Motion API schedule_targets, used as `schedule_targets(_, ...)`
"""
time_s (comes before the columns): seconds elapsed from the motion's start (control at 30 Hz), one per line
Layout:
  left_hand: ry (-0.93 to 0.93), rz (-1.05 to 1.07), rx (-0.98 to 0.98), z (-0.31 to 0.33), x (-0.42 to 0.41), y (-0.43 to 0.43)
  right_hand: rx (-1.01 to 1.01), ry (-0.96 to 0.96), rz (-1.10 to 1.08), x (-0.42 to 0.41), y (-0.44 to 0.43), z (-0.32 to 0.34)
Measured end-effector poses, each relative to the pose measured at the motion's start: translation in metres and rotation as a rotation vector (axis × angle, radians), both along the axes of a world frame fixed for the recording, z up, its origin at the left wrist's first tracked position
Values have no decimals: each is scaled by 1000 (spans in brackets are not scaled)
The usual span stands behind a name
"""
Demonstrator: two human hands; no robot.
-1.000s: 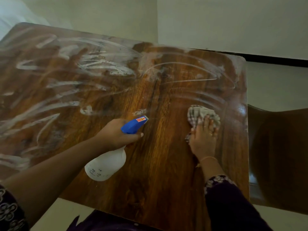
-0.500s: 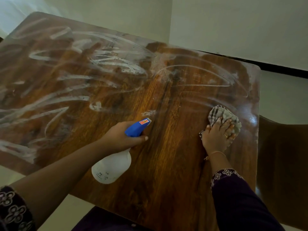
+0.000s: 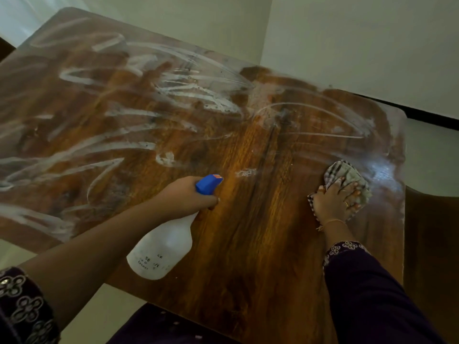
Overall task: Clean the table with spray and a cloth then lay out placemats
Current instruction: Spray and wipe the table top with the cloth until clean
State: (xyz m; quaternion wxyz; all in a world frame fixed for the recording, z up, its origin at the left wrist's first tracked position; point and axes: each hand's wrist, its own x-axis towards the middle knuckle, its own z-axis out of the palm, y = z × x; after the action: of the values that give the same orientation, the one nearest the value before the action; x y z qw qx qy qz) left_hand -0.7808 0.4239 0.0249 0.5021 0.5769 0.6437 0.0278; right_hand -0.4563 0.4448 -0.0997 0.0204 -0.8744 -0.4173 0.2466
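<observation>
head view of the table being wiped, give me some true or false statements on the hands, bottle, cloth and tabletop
1. The left hand grips the spray bottle at its neck. True.
2. The cloth lies by the left edge of the table. False: it is under the right hand, near the right edge.
3. White streaks cover much of the left and far tabletop. True.
4. The right hand is lifted clear of the cloth. False: its fingers press flat on it.
5. The spray bottle has a white body and a blue spray head. True.
</observation>
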Motion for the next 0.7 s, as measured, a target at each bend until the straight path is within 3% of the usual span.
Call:
schedule_targets(0.17,38,94,4,8,-33,12,-8,0,97,-51,11,0)
schedule_targets(0.3,-19,-24,-72,15,-59,20,9,-32,240,-106,14,-6)
schedule_targets(0.43,-8,-8,-33,19,-88,29,56,-74,340,-174,12,-8)
schedule_targets(0.6,1,39,-47,13,-123,32,175,-54,659,-273,-10,-6)
schedule_targets(0.7,-2,26,-62,11,-141,35,192,-63,824,-278,-22,-8)
